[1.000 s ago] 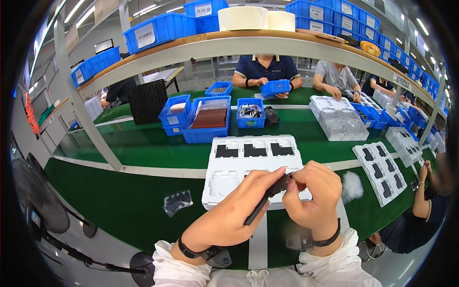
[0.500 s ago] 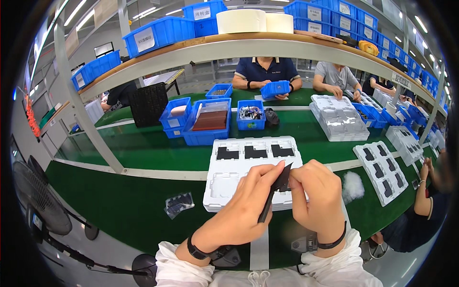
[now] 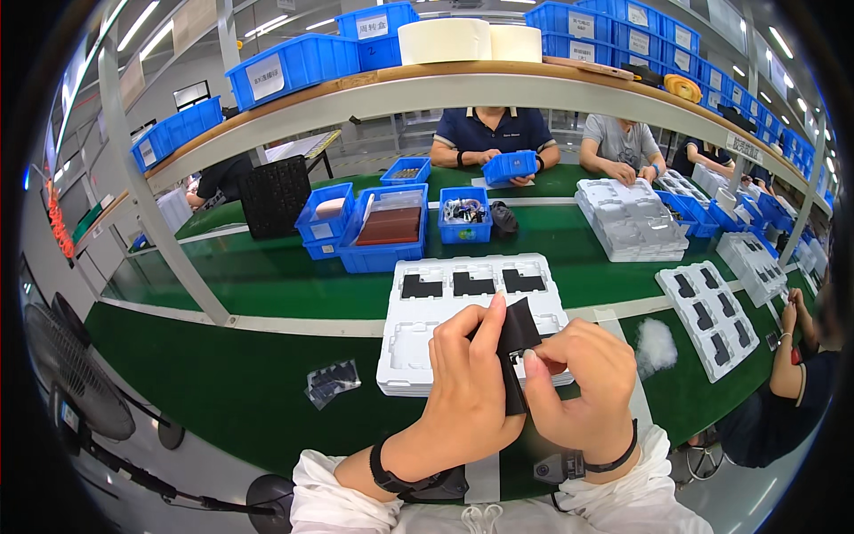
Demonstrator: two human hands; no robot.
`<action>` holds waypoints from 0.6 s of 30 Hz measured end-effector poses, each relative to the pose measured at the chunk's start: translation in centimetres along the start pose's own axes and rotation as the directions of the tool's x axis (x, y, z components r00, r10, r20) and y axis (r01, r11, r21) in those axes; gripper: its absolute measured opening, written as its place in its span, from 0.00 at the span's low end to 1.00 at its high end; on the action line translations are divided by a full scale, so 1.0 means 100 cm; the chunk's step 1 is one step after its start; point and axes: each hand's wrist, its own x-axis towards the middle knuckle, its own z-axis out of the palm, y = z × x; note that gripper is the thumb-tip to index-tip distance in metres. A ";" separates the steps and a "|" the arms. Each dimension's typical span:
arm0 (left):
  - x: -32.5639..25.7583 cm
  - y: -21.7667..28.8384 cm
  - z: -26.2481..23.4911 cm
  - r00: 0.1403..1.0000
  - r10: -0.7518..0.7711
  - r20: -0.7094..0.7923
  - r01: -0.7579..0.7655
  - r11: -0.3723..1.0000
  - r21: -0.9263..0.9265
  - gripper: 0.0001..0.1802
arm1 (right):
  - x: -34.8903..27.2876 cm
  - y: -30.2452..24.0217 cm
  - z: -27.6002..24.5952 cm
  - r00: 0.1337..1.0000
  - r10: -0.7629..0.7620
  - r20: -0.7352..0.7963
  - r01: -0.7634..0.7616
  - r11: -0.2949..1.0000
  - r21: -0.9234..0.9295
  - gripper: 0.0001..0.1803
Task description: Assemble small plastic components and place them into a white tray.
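A black L-shaped part (image 3: 519, 327) is held upright in my left hand (image 3: 467, 369), its thumb and fingers closed around it. My right hand (image 3: 587, 378) is pinched at the inner corner of the part. A small pale, shiny bit shows by its fingertips, too small to name. Beneath and beyond my hands lies a stack of white moulded trays (image 3: 405, 307). In the top tray's far row sit three black L-shaped parts (image 3: 473, 282). The near left pocket is bare, and my hands hide part of the near row.
Left of the trays lies a clear bag with dark pieces (image 3: 332, 381). White fluffy material (image 3: 656, 347) and another filled tray (image 3: 707, 320) are to the right. Blue bins (image 3: 384, 249) stand beyond, below a shelf (image 3: 445, 84). Co-workers sit opposite and at right.
My hands have turned the black part so its broad face shows more. The right fingertips have shifted lower, to its inner corner, and the small shiny bit has come into view.
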 end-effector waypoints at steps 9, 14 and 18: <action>0.002 0.006 -0.006 0.991 -0.066 0.119 0.098 0.951 -0.292 0.46 | 0.001 -0.001 -0.006 0.998 -0.051 0.045 0.051 0.999 0.003 0.07; 0.000 0.005 -0.003 0.983 -0.094 0.160 0.155 0.892 -0.424 0.47 | 0.000 0.000 -0.005 0.997 -0.065 0.038 0.066 0.997 -0.050 0.07; -0.001 0.004 -0.002 0.986 -0.069 0.154 0.132 0.883 -0.449 0.47 | 0.000 -0.001 -0.002 0.996 -0.086 0.014 0.087 0.995 -0.055 0.07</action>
